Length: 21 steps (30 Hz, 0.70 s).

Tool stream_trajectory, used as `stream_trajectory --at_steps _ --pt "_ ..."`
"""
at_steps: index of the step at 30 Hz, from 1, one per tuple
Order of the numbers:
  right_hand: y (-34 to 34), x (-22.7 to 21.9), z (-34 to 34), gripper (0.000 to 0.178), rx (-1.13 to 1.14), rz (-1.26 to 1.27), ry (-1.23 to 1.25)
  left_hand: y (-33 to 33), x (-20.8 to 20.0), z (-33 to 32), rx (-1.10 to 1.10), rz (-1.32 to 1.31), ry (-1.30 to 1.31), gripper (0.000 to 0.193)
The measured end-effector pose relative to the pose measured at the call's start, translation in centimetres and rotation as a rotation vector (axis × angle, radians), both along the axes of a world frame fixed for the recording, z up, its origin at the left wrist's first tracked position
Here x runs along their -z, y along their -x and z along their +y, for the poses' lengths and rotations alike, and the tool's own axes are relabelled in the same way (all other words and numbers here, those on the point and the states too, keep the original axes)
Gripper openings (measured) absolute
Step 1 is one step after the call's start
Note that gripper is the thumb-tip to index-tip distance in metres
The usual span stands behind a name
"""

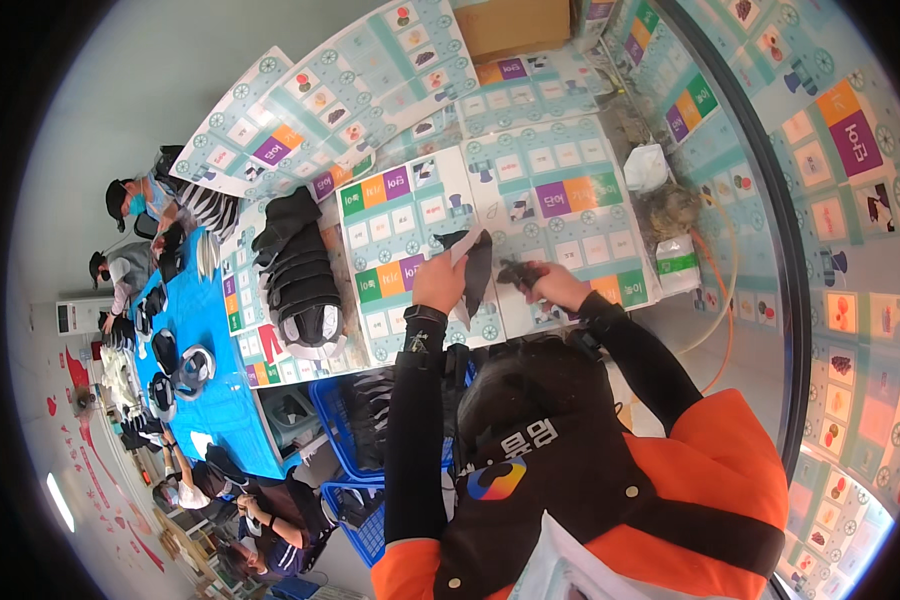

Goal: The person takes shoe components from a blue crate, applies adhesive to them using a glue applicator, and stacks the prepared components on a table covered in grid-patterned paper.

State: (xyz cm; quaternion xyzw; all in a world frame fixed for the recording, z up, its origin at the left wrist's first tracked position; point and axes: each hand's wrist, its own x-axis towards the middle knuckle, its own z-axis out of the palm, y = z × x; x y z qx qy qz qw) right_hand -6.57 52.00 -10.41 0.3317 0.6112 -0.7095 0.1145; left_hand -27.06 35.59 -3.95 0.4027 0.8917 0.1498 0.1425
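Observation:
My left hand (440,283) is closed on a curved fabric piece (478,268), black on one side with a pale grey-white edge. The piece is held just over the patterned board on the bench. My right hand (562,288) is closed around a small dark tool (519,274), whose front end points toward the fabric piece, with a gap between them. Its exact kind is hard to make out. To the left of my left hand, a row of overlapping black and grey-white fabric pieces (300,275) lies on the bench.
The printed boards (402,235) cover the bench and stand as walls behind. White-wrapped packets (646,168) and hoses (727,300) lie at the right. Blue baskets (352,425) sit below the bench edge. At left, several people work around a blue table (215,345).

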Motion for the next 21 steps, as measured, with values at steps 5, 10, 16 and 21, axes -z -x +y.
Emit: stream_trajectory --at_steps 5,10,16,21 --pt "1.2 -0.9 -2.6 0.028 -0.061 0.085 -0.635 0.2 -0.4 0.2 -0.02 -0.046 0.006 0.041" --pt "1.2 -1.3 -2.8 0.029 -0.179 0.057 -0.609 0.2 -0.3 0.0 -0.019 -0.039 -0.008 0.041" --pt "1.9 -1.9 -3.1 0.024 -0.126 0.104 -0.643 0.2 0.2 -0.8 -0.009 0.006 -0.058 0.036" --pt "2.3 -1.7 -2.7 0.024 -0.139 0.119 -0.676 -0.1 -0.3 -1.1 -0.035 -0.042 -0.093 0.035"
